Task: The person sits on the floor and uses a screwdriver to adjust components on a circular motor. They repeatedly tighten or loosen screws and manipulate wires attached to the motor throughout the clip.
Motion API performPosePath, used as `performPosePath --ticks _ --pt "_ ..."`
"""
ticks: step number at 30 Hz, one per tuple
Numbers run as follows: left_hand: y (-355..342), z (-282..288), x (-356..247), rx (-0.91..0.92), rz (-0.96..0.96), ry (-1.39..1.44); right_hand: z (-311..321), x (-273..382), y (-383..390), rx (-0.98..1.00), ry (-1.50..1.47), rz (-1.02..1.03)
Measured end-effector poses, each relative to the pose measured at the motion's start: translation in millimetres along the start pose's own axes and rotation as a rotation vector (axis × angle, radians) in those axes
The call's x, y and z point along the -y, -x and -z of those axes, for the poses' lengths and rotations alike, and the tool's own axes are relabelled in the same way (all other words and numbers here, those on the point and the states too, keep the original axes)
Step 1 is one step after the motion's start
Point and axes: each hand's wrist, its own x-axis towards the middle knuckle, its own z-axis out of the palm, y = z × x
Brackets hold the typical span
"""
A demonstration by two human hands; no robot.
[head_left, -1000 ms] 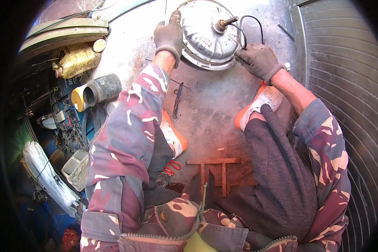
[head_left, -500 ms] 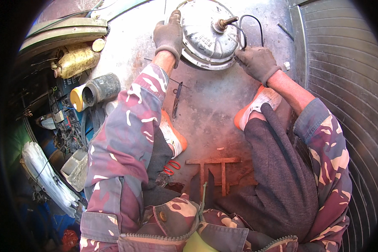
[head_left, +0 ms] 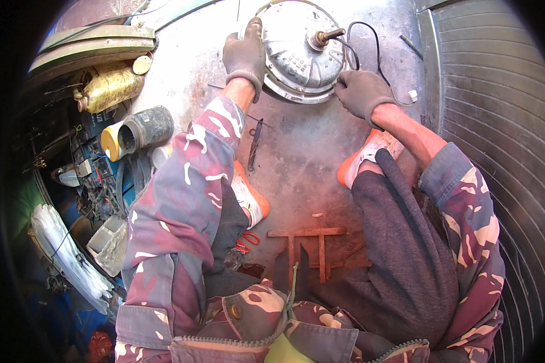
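A round silver hub motor (head_left: 290, 54) lies on the grey floor in front of me, its threaded axle (head_left: 330, 36) pointing up and to the right. A black cable (head_left: 378, 51) comes out by the axle, loops to the right and ends in a small white connector (head_left: 413, 95). My left hand (head_left: 246, 55), in a brown-grey knit glove, is closed on the motor's left rim with the thumb uppermost. At the lower right rim, my gloved right hand (head_left: 362, 94) has its fingers curled against the edge; its fingertips are partly hidden.
Dark pliers (head_left: 255, 144) lie between me and the motor. To the left are a yellow oily bottle (head_left: 112, 86), a black canister (head_left: 145, 128) and heaped parts. A rusty metal frame (head_left: 307, 232) sits between my feet, near red-handled scissors (head_left: 247, 242). A ribbed metal shutter (head_left: 496, 91) bounds the right.
My right hand has slid slightly left and down along the rim, away from the cable. The cable's loop has shifted, showing more length by the connector. The motor has turned slightly; my left hand stays on it.
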Motion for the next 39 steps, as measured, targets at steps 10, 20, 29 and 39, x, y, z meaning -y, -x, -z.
performPosePath --ticks 10,20,29,39 --pt "3 -2 2 -0.034 -0.017 -0.015 -15 -10 -5 0.02 -0.05 -0.003" --pt "0 -2 3 -0.043 -0.032 -0.024 -38 -5 -4 0.128 -1.069 -0.453" --pt "2 2 -8 0.01 0.002 0.002 -49 -11 32 -0.284 -0.251 0.006" --pt "-1 1 -9 0.01 -0.009 -0.027 -46 -19 37 -0.293 -0.098 0.23"
